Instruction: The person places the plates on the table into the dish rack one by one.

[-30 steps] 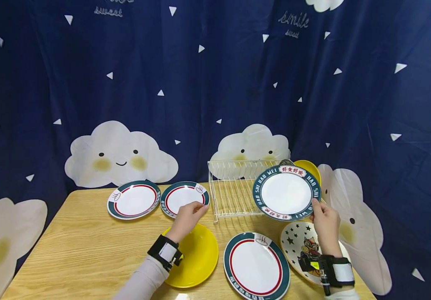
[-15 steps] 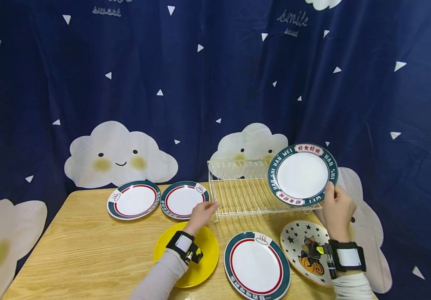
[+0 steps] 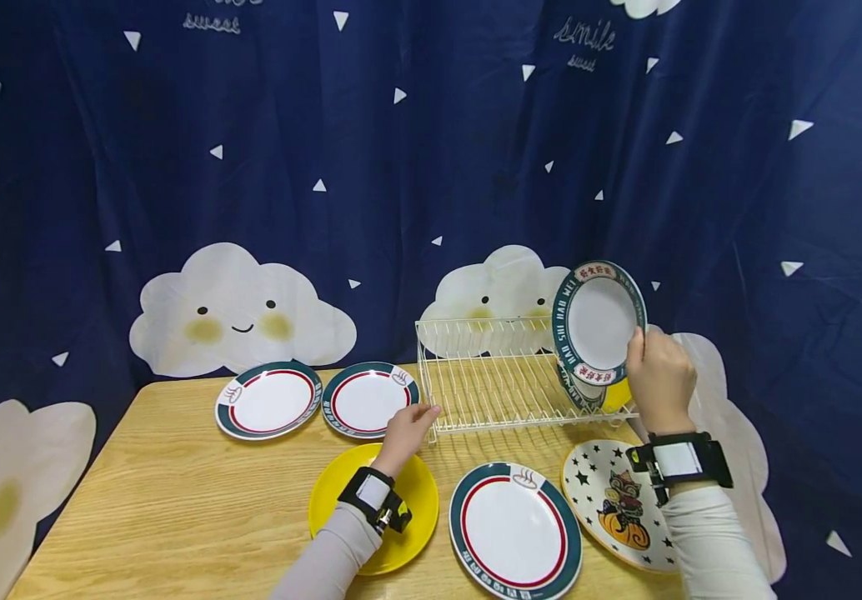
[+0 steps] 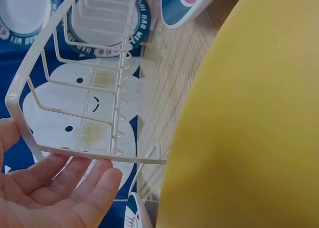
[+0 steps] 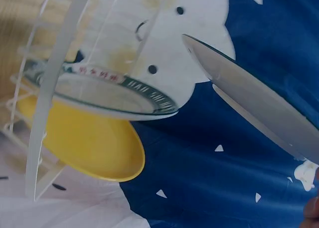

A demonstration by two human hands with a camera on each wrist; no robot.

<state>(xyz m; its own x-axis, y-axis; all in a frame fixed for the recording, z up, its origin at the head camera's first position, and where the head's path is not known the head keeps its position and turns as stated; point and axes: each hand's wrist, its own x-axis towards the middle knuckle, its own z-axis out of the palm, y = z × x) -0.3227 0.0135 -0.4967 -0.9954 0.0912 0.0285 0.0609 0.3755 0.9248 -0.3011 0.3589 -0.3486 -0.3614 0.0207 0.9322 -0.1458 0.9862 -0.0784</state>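
Note:
In the head view my right hand (image 3: 664,379) grips the rim of a white plate (image 3: 599,321) with a green lettered border. The plate stands steeply tilted over the right end of a white wire dish rack (image 3: 506,427); its pale underside shows in the right wrist view. A similar lettered plate (image 5: 144,96) and a yellow plate (image 5: 99,148) stand in the rack. My left hand (image 3: 407,437) is at the rack's left end. In the left wrist view its fingers lie under the end bar, with the thumb at the frame's side.
On the table (image 3: 176,483) lie a yellow plate (image 3: 416,521), a green-rimmed plate (image 3: 513,529) and a star-patterned plate (image 3: 588,479). Two red-ringed plates, one at far left (image 3: 273,400) and one beside the rack (image 3: 367,400), lie behind. A blue curtain (image 3: 371,167) hangs at the back.
The held plate first rose to the right, then turned more upright and shifted left over the rack's right end. My left hand moved right onto the rack's left end.

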